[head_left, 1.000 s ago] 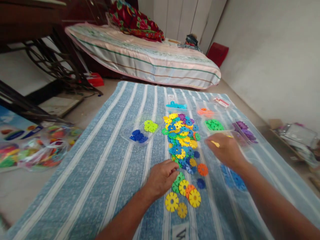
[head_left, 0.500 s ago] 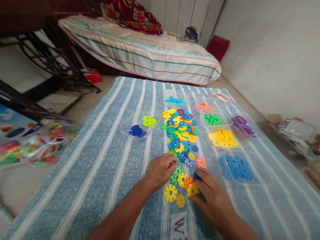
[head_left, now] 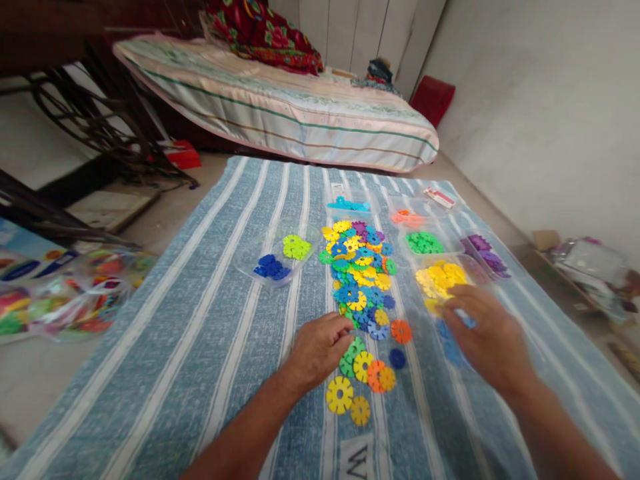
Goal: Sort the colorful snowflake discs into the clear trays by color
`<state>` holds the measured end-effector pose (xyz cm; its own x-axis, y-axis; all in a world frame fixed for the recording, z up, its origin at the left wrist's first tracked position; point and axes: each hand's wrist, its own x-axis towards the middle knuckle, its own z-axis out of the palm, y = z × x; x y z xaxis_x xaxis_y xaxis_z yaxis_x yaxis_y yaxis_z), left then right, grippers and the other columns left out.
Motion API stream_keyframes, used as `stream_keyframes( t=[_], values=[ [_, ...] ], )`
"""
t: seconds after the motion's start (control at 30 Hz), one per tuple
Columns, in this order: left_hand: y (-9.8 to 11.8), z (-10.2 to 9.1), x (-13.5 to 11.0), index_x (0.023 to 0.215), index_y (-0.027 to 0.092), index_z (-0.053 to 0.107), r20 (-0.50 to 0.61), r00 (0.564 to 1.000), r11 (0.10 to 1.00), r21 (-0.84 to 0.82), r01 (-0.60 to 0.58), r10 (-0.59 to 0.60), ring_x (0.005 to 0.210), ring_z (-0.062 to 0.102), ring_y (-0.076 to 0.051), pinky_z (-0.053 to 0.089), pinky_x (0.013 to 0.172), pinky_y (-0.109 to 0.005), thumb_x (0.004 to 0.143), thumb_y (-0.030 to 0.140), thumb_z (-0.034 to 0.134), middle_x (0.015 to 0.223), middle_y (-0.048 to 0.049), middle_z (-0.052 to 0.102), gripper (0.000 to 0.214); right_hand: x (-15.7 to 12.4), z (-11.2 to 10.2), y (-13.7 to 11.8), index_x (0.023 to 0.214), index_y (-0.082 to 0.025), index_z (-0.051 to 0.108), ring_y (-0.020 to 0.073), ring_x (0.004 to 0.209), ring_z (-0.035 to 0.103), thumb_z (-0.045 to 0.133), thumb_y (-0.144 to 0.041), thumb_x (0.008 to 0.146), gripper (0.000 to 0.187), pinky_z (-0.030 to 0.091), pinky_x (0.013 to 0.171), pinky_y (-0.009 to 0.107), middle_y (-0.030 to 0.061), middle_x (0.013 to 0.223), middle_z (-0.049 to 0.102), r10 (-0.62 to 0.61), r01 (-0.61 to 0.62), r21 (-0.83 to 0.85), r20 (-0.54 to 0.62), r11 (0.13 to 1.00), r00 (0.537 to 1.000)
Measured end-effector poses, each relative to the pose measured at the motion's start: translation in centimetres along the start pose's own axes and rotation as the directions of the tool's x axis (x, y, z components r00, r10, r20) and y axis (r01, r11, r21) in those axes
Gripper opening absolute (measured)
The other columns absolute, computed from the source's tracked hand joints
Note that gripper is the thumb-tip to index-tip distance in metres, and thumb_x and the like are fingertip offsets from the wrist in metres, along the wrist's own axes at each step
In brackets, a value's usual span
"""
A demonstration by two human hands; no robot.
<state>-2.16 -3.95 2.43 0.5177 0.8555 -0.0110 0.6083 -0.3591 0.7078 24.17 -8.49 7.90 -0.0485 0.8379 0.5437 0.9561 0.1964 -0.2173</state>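
One striped fabric cloth (head_left: 250, 320) covers the work surface. Clear plastic trays (head_left: 270, 243) flank the notched-disc pile (head_left: 363, 267), its long axis running away from the person. Left hand (head_left: 320, 350): fingers curled narrow beside the pile; contents cannot be told. Right hand (head_left: 485, 333): pinches one yellow disc (head_left: 432, 305) by the yellow-filled tray (head_left: 476, 269), hiding some blue discs (head_left: 451, 343). Disc projects leftward; tilt blurred.

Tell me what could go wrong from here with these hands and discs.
The yellow disc in the right hand could slip and land among the blue discs, which that hand partly hides. The left hand, close beside the mixed pile, might nudge loose discs out of place.
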Motion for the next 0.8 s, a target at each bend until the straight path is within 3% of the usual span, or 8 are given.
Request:
stream_keyframes(
  t=[0.07, 0.13, 0.23, 0.33, 0.47, 0.8],
  values=[
    [-0.1, 0.1, 0.0, 0.074, 0.02, 0.061, 0.004, 1.0, 1.0, 0.0, -0.003, 0.003, 0.068, 0.051, -0.011, 0.037, 0.059, -0.02, 0.078, 0.021, 0.049, 0.069, 0.0018, 0.055, 0.012, 1.3, -0.5, 1.7, 0.076, -0.019, 0.063, 0.0238, 0.09, 0.061, 0.054, -0.033, 0.082, 0.018, 0.048, 0.086, 0.045, 0.0088, 0.087, 0.066, 0.005, -0.025, -0.158, -0.126, 0.987, 0.992],
    [-0.1, 0.1, 0.0, 0.074, 0.02, 0.06, 0.006, 1.0, 1.0, -0.001, -0.007, 0.007, 0.068, 0.051, -0.011, 0.037, 0.059, -0.02, 0.077, 0.021, 0.05, 0.069, 0.0021, 0.054, 0.011, 1.5, -0.5, 2.0, 0.079, -0.018, 0.064, 0.0242, 0.089, 0.061, 0.054, -0.033, 0.082, 0.018, 0.048, 0.085, 0.044, 0.0095, 0.087, 0.066, -0.018, -0.013, -0.193, -0.155, 0.981, 0.988],
    [-0.1, 0.2, 0.0, 0.074, 0.02, 0.06, 0.0, 1.0, 1.0, -0.008, -0.012, 0.012, 0.068, 0.051, -0.011, 0.037, 0.059, -0.02, 0.077, 0.021, 0.051, 0.068, 0.0022, 0.054, 0.01, -0.2, 0.6, -0.4, 0.084, -0.019, 0.065, 0.0213, 0.088, 0.061, 0.053, -0.029, 0.083, 0.016, 0.05, 0.084, 0.04, 0.0075, 0.088, 0.067, -0.091, 0.091, -0.03, -0.017, 0.995, 0.996],
    [0.0, 0.2, 0.0, 0.075, 0.02, 0.061, -0.011, 1.0, 1.0, -0.015, -0.005, 0.005, 0.067, 0.051, -0.011, 0.037, 0.059, -0.02, 0.077, 0.02, 0.051, 0.069, 0.0019, 0.055, 0.011, -3.0, 2.3, -4.2, 0.091, -0.021, 0.065, 0.0219, 0.1, 0.059, 0.054, -0.026, 0.082, 0.014, 0.05, 0.086, 0.04, 0.0074, 0.096, 0.066, -0.157, 0.131, 0.157, 0.167, 0.979, 0.973],
    [-0.1, 0.2, 0.0, 0.075, 0.02, 0.061, 0.0, 1.0, 1.0, -0.015, -0.009, 0.009, 0.068, 0.052, -0.011, 0.037, 0.059, -0.02, 0.078, 0.022, 0.051, 0.07, 0.0018, 0.055, 0.011, -5.8, 3.8, -7.4, 0.088, -0.018, 0.064, 0.0285, 0.113, 0.051, 0.061, -0.024, 0.076, 0.013, 0.047, 0.09, 0.047, 0.0112, 0.108, 0.062, -0.122, 0.077, 0.148, 0.318, 0.986, 0.94],
    [0.0, 0.3, 0.0, 0.076, 0.019, 0.062, -0.008, 1.0, 1.0, -0.019, 0.007, -0.008, 0.068, 0.051, -0.011, 0.037, 0.06, -0.021, 0.077, 0.021, 0.051, 0.071, 0.0016, 0.056, 0.011, -6.7, 3.9, -7.6, 0.095, -0.019, 0.064, 0.0257, 0.111, 0.052, 0.061, -0.017, 0.074, 0.022, 0.044, 0.096, 0.044, 0.0098, 0.113, 0.06, -0.049, -0.037, 0.199, 0.413, 0.979, 0.909]
  ],
)
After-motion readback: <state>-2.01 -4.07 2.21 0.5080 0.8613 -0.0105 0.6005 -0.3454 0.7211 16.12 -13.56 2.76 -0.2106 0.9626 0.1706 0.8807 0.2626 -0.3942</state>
